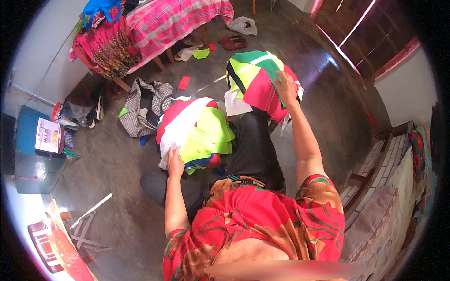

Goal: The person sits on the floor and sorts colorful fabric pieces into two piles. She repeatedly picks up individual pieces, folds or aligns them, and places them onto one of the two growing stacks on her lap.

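Two heaps of cut cloth pieces lie on the floor before me. My left hand (175, 163) rests at the near left edge of the left heap (204, 136), its fingers stretched against a white cloth piece (183, 122). That heap is mostly neon yellow, white and red, with some blue underneath. Over the right heap (258, 96), my right hand (286, 89) is closed on the edge of a green cloth piece (273, 77); its fingertips are partly hidden. Red, neon yellow and white pieces surround it there. My dark-trousered leg (257, 152) extends between the heaps.
A checkered bag (140, 110) lies open left of the heaps. Farther back stands a bed with a pink plaid cover (178, 23), shoes (193, 41) beneath it. A red scrap (184, 83) and a white plastic bag (243, 25) lie on the floor. At left is a blue-grey box (40, 171).
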`<state>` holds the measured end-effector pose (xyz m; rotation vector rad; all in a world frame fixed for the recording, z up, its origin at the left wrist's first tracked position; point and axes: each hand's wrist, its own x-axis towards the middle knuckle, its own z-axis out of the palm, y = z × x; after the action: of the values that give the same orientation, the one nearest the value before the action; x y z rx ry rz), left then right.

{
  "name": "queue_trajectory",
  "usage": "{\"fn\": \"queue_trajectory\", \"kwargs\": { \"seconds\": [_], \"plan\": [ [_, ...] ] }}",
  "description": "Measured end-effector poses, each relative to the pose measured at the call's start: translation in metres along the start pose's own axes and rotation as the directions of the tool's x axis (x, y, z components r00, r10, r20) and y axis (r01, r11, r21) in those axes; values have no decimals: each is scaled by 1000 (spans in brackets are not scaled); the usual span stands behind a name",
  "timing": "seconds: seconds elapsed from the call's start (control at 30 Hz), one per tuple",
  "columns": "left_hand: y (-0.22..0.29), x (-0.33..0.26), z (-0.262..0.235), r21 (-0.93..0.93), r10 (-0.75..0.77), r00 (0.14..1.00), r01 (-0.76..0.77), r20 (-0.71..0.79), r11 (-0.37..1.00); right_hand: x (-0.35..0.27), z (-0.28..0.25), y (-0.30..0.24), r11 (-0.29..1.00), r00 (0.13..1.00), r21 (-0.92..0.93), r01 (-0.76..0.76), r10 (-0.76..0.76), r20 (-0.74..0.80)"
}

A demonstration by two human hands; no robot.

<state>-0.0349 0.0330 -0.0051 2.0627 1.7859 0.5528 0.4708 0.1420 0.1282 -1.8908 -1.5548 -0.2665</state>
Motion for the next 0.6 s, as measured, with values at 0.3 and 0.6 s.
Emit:
{"fn": "queue_trajectory", "kwargs": {
  "seconds": [0.3,0.6],
  "plan": [
    [0,-2,1,-20,-72,997,73,15,997,34,34,18,940,940,-301,-163,241,241],
    [5,-1,-4,2,-68,997,68,21,998,55,19,-1,975,982,-114,-189,186,-40]
  ]
}}
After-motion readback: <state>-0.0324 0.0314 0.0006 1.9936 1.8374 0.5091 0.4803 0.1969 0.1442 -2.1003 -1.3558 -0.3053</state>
